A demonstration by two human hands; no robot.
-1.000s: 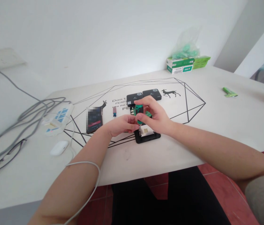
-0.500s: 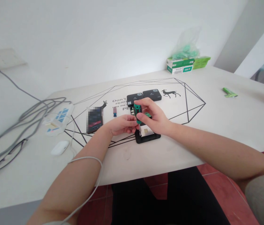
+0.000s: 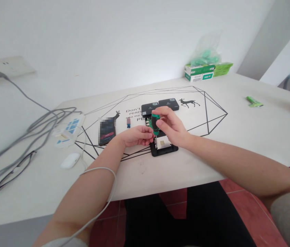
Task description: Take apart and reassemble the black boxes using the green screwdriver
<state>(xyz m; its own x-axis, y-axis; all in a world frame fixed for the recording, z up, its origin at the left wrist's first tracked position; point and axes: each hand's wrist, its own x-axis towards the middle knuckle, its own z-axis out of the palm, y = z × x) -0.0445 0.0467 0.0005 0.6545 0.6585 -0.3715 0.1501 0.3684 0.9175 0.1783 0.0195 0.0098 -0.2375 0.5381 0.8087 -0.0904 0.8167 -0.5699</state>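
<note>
My right hand (image 3: 172, 125) is closed round the black and green handle of a screwdriver (image 3: 155, 124). The screwdriver stands nearly upright, its thin shaft pointing down at the left side of an opened black device (image 3: 165, 151). Inside the device's frame show a white panel with a gold-coloured square and part of a green circuit board; my right hand covers some of it. My left hand (image 3: 138, 136) sits at the device's left edge, fingers bent and pinched together beside the screwdriver shaft. What those fingertips hold, if anything, is too small to make out.
Behind the device lie two black boxes (image 3: 169, 104). To the left are a small screwdriver (image 3: 128, 122), a phone (image 3: 107, 131), a white case (image 3: 70, 160), glasses (image 3: 13, 171) and grey cables (image 3: 39, 128). Green and white boxes (image 3: 198, 72) stand at the wall; a green wrapper (image 3: 254, 102) lies right.
The screwdriver handle has tipped more upright, and its shaft now shows above the device. My left fingers stay by the shaft. The whole view has shifted slightly.
</note>
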